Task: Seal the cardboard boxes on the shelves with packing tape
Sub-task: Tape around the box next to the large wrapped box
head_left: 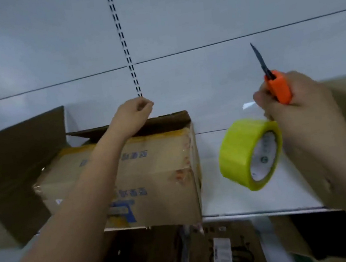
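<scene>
Above the box (150,167), left hand (131,116) curled; right hand (292,100) grips knife (278,89).

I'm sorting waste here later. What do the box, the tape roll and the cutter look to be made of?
Box: brown corrugated cardboard, matte, with scuffed edges.
Tape roll: glossy yellow-tinted plastic film on a white printed core, likely card.
Cutter in the right hand: matte orange handle, probably plastic, and a dark blade, apparently metal.

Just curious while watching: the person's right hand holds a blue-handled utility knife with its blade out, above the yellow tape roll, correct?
Nearly. The head view shows the right hand gripping a utility knife whose handle is orange, not blue. The rest holds: its blade is out and it sits above the yellow tape roll.
</scene>
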`<move>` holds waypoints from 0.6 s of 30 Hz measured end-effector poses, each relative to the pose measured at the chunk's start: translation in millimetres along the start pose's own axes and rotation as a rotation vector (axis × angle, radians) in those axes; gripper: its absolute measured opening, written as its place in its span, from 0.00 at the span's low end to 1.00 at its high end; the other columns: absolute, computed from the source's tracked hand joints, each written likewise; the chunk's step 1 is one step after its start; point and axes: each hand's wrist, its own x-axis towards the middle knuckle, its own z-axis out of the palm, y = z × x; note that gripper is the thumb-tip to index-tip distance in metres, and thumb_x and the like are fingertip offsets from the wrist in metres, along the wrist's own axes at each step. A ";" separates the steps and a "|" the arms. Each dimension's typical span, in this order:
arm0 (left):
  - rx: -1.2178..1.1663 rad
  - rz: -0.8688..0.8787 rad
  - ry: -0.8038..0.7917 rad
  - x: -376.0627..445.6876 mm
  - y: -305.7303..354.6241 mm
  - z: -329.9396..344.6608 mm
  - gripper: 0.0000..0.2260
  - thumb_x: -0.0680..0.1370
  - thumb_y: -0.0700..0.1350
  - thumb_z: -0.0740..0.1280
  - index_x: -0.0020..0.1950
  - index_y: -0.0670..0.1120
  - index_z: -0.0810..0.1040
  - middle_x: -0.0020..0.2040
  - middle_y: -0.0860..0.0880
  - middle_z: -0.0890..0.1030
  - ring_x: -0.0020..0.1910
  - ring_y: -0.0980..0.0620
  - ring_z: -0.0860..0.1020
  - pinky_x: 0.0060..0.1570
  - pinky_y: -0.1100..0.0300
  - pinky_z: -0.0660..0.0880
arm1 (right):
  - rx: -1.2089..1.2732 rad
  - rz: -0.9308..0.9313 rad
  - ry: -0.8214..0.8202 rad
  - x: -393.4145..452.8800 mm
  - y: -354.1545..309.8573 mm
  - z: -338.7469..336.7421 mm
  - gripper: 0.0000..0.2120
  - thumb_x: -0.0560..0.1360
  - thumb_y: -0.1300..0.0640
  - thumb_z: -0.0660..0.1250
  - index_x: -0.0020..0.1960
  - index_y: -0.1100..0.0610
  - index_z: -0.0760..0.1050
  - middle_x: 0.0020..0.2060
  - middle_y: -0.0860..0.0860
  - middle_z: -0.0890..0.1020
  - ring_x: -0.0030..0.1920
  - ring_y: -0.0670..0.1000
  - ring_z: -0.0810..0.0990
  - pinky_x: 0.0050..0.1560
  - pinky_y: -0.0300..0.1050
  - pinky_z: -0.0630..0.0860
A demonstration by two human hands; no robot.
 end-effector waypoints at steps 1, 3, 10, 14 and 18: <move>0.074 -0.012 -0.130 1.0 -21.0 3.0 0.15 0.84 0.54 0.59 0.67 0.52 0.77 0.64 0.53 0.78 0.62 0.53 0.75 0.56 0.59 0.69 | 0.004 -0.023 0.016 13.4 -13.0 8.0 0.09 0.79 0.54 0.64 0.43 0.59 0.74 0.40 0.58 0.78 0.42 0.57 0.75 0.44 0.50 0.69; 0.187 -0.041 -0.391 -4.2 -57.6 16.0 0.18 0.83 0.58 0.58 0.70 0.55 0.74 0.68 0.54 0.75 0.65 0.53 0.73 0.61 0.56 0.69 | 0.001 -0.078 0.050 40.1 -39.9 30.5 0.11 0.78 0.54 0.64 0.43 0.62 0.74 0.38 0.59 0.78 0.42 0.58 0.76 0.45 0.51 0.70; 0.504 0.531 0.066 21.9 -119.4 25.2 0.20 0.76 0.55 0.67 0.65 0.47 0.73 0.61 0.46 0.69 0.60 0.44 0.69 0.60 0.48 0.68 | 0.094 -0.055 0.087 115.7 -93.2 137.9 0.13 0.78 0.55 0.63 0.45 0.65 0.74 0.39 0.62 0.81 0.41 0.59 0.81 0.49 0.57 0.76; 0.412 0.334 -0.146 62.2 -133.0 16.9 0.29 0.79 0.63 0.59 0.76 0.51 0.63 0.72 0.46 0.68 0.68 0.44 0.68 0.67 0.45 0.67 | 0.141 0.006 0.201 138.4 -101.6 180.2 0.12 0.78 0.55 0.63 0.45 0.64 0.75 0.39 0.61 0.81 0.39 0.55 0.83 0.49 0.58 0.78; 0.663 0.473 -0.520 64.7 -141.6 26.2 0.24 0.82 0.64 0.52 0.68 0.51 0.74 0.56 0.47 0.81 0.53 0.46 0.79 0.52 0.52 0.76 | 0.061 0.023 0.220 150.8 -96.8 204.6 0.10 0.78 0.55 0.63 0.39 0.58 0.72 0.38 0.58 0.80 0.39 0.54 0.83 0.47 0.59 0.78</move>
